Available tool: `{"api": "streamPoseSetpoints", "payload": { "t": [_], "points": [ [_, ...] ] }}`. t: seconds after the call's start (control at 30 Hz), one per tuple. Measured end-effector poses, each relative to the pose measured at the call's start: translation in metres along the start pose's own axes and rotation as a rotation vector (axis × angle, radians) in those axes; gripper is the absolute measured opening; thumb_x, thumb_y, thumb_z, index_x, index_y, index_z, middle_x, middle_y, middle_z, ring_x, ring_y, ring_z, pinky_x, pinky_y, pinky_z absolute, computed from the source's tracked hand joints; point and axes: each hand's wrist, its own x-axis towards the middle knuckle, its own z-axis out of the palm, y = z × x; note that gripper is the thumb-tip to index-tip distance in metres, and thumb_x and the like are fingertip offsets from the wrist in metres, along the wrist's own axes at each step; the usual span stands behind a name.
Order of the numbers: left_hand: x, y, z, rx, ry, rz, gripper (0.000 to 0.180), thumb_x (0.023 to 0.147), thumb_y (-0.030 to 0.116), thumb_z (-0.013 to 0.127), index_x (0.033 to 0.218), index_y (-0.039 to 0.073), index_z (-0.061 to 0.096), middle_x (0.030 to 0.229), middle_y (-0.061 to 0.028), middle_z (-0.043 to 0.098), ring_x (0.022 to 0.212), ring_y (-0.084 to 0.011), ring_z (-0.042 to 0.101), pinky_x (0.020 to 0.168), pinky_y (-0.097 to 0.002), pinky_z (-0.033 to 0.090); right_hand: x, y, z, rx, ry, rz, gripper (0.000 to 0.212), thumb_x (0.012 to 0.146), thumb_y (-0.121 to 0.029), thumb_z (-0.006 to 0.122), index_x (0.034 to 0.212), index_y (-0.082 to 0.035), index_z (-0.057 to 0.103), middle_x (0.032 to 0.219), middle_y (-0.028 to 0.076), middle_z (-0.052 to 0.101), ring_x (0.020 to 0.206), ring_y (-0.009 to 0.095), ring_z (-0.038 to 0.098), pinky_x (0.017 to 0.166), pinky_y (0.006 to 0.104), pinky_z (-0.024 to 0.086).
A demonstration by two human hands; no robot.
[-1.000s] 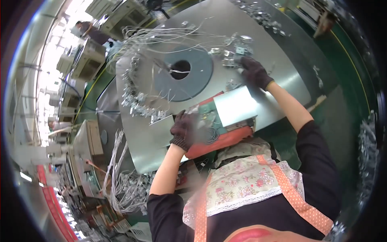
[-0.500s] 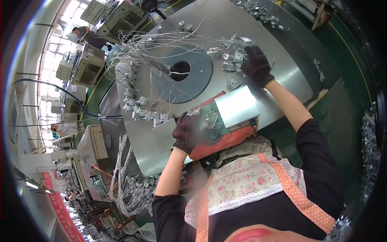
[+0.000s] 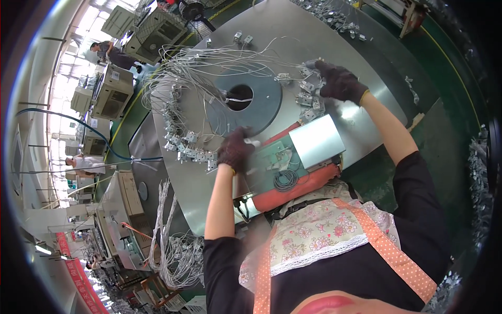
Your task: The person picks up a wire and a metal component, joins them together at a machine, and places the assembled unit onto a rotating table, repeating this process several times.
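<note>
My left hand (image 3: 235, 148), in a dark knit glove, is closed with a small whitish piece (image 3: 253, 142) showing at its fingertips. It is above the steel table, just short of the round grey disc (image 3: 269, 102). At the far right my right hand (image 3: 341, 83), also gloved, has its fingers curled at a cluster of small metal connector housings (image 3: 305, 98); what they grip is hidden. Between the hands and my body lies a green board (image 3: 269, 154) with a coil of thin cable (image 3: 285, 180), a shiny metal box (image 3: 317, 140) and a red padded edge (image 3: 293, 189).
White cables (image 3: 193, 68) fan across the table (image 3: 282, 26) towards more housings (image 3: 188, 152) at the left. A cable bundle (image 3: 167, 251) hangs at the lower left. Metal parts (image 3: 334, 18) lie at the far edge. Background: machines (image 3: 112, 89), a person (image 3: 112, 52).
My left hand has moved away from the green board towards the disc, uncovering more of the board. My right hand has shifted slightly right and stays by the housings. The view has shifted a little.
</note>
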Motion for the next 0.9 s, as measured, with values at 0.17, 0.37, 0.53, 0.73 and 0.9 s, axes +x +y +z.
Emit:
{"api": "streamPoseSetpoints", "payload": {
  "t": [0.17,0.37,0.53,0.73,0.9],
  "points": [
    [0.04,-0.068,-0.004,0.475,0.023,-0.25,0.065,0.079,0.039,0.077,0.136,0.016,0.055,0.135,-0.0119,0.065,0.131,-0.036,0.057,0.109,-0.0513,0.043,0.015,0.021,0.002,0.161,-0.169,0.22,0.065,0.083,-0.026,0.074,0.141,-0.011,0.05,0.125,0.023,0.063,0.116,0.041,0.062,0.101,0.049,0.049],
    [0.056,-0.138,-0.02,0.674,0.001,-0.164,0.061,0.085,0.045,0.069,0.136,0.015,0.057,0.139,-0.0129,0.062,0.132,-0.0384,0.055,0.108,-0.051,0.045,0.017,0.025,0.034,-0.002,0.307,0.025,0.059,0.081,-0.016,0.068,0.138,-0.011,0.052,0.128,0.022,0.061,0.118,0.041,0.06,0.101,0.0488,0.048],
    [0.035,-0.083,-0.03,0.768,-0.119,-0.046,0.05,0.091,0.049,0.06,0.121,0.011,0.07,0.124,-0.0194,0.069,0.119,-0.04,0.064,0.101,-0.0528,0.048,0.025,0.033,0.023,-0.023,0.359,0.069,0.055,0.085,-0.02,0.066,0.137,-0.011,0.054,0.131,0.023,0.061,0.122,0.042,0.058,0.104,0.0481,0.046],
    [0.023,-0.056,-0.02,0.768,-0.287,-0.055,0.053,0.097,0.053,0.051,0.113,0.008,0.074,0.115,-0.0236,0.071,0.11,-0.0418,0.068,0.097,-0.0551,0.05,0.057,0.056,0.033,-0.064,0.012,0.351,0.058,0.089,-0.035,0.064,0.141,-0.011,0.052,0.132,0.024,0.06,0.125,0.041,0.057,0.107,0.0484,0.045],
    [-0.002,-0.023,-0.018,0.644,-0.022,0.167,0.055,0.097,0.05,0.058,0.137,0.013,0.061,0.12,-0.0198,0.071,0.11,-0.0412,0.068,0.092,-0.0519,0.053,0.051,0.031,0.049,-0.149,0.368,0.379,0.057,0.089,-0.037,0.068,0.138,-0.011,0.056,0.128,0.023,0.064,0.118,0.04,0.063,0.103,0.048,0.049]
  ]
}}
